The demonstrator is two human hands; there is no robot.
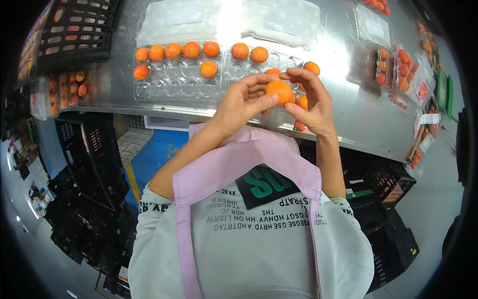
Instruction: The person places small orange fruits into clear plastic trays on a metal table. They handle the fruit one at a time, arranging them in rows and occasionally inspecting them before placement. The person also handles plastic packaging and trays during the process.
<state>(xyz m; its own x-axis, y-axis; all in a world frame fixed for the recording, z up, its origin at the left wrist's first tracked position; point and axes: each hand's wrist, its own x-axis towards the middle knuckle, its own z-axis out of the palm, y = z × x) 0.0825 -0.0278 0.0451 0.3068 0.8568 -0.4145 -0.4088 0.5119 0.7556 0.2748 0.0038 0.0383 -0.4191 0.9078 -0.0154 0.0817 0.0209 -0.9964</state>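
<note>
Over the front edge of the steel table, my left hand [241, 101] grips a round orange fruit [279, 92], probably a persimmon, thumb on its near side. My right hand [313, 101] curves around the fruit's right side, its thumb and fingertips close to it; whether they press on it is unclear. Another orange surface shows just behind the held fruit, partly hidden. Beneath my hands is a clear plastic clamshell tray [236, 70], its lid folded back, with several fruits in its cups. To the left, a second clear clamshell tray [183, 89] holds fruits mostly along its far row.
A black plastic crate [78, 33] stands at the table's far left, near filled packs [63, 91]. More filled packs [410, 71] lie at the right. Black crates [89, 160] are stacked below the steel table [358, 130] at left, with others [381, 183] at right.
</note>
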